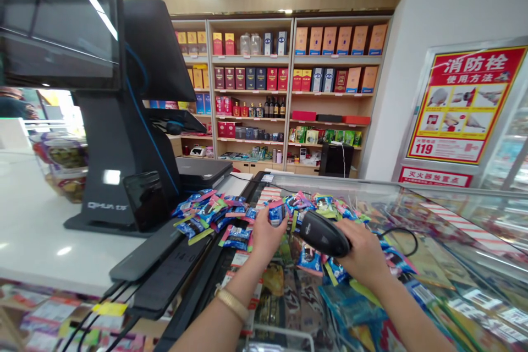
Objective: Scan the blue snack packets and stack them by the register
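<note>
Okay, nearest first: gold bracelet on the left wrist, low in view. Left hand curled closed, thumb and fingers pinching a blue snack packet up above the pile. Right hand wrapped shut round a black handheld barcode scanner, nose aimed left at the packet, just beside it, contact not visible. Only a narrow gap between the hands, mostly filled by the scanner.

Under both hands, a glass display case, with loose foil packets strewn across its top and more goods showing through the glass. Black cable looped on the glass, right of the right hand. More room for moving to the right, over the glass; tighter to the left, with a black counter mat along the case edge.

Farther left, a white counter, with a heap of similar packets at the mat's far end and a black phone propped against the base of a black POS terminal. Beyond, a laptop and wall shelves of boxed liquor. Far right, a red fire-hydrant instruction poster on the wall.
</note>
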Available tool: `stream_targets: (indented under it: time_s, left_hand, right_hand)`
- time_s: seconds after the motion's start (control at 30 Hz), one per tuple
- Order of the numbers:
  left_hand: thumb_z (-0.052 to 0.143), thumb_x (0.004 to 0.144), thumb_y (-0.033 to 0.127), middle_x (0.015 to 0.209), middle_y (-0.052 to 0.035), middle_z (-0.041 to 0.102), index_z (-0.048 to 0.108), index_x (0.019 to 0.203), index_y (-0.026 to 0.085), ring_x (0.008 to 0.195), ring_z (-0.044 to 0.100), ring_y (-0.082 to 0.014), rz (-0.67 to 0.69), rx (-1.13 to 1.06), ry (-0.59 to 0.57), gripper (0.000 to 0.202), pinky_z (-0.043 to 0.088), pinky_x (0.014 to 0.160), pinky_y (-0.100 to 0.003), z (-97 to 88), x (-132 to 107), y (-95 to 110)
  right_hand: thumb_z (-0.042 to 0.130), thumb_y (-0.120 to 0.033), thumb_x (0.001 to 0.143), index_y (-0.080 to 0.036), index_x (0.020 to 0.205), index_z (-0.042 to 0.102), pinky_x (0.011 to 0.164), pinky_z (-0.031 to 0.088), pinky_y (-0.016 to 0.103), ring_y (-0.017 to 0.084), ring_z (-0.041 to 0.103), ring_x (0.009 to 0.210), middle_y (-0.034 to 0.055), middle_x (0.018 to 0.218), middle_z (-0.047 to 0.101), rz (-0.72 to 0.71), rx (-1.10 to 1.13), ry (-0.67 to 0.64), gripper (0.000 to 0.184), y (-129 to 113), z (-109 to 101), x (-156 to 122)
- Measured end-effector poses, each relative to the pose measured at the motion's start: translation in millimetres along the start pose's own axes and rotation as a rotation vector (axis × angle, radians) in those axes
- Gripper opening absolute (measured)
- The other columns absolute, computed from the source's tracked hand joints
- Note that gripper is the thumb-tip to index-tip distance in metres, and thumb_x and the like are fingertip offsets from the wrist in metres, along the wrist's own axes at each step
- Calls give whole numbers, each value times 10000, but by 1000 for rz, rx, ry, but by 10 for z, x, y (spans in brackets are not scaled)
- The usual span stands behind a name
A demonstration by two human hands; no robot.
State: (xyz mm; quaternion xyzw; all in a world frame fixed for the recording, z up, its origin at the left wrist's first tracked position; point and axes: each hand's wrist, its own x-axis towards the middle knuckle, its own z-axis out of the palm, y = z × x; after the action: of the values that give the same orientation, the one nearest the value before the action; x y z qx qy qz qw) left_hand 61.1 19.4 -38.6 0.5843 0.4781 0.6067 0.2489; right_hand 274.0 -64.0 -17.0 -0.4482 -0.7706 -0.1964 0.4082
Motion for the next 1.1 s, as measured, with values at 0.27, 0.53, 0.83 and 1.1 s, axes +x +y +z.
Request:
stream_targets:
  time_s: [0.27, 0.53, 0.83, 1.1]
  left_hand:
    - [626, 754, 138, 870, -56, 667, 477, 1093, 168, 645, 679, -168, -202, -181, -85, 372, 555, 573, -290, -20, 43, -8]
    - [735, 677, 185, 741, -5, 671, 616, 993, 159, 592, 655, -154, -57, -80, -113, 339, 539, 546, -256, -93, 78, -7]
    - [731, 661, 177, 982, -66, 726, 628, 1116, 204, 930, 675, -246, 112, 176, -98, 467, 511, 856, -367, -109, 36, 25]
    - [710, 666, 192, 945, -43, 727, 635, 1034, 220, 871, 681, -222, 153, 236, -101, 377, 510, 819, -334, -124, 14, 92]
  right_hand:
    - [526, -138, 693, -194, 886, 614, 661, 436, 279, 190, 603, 749, 52, 828, 659, -15, 31, -45, 220, -76, 12, -7]
    - [533, -140, 691, -195, 898, 623, 657, 431, 268, 183, 595, 741, 49, 819, 651, 1, 37, -44, 232, -50, 15, -12]
    - [505, -145, 709, -200, 880, 619, 634, 415, 261, 177, 593, 720, 46, 792, 648, -9, 40, -34, 213, -99, -15, 14]
    - [499, -139, 696, -198, 875, 617, 634, 418, 264, 181, 591, 725, 49, 799, 648, -1, 50, -51, 222, -107, 5, 6]
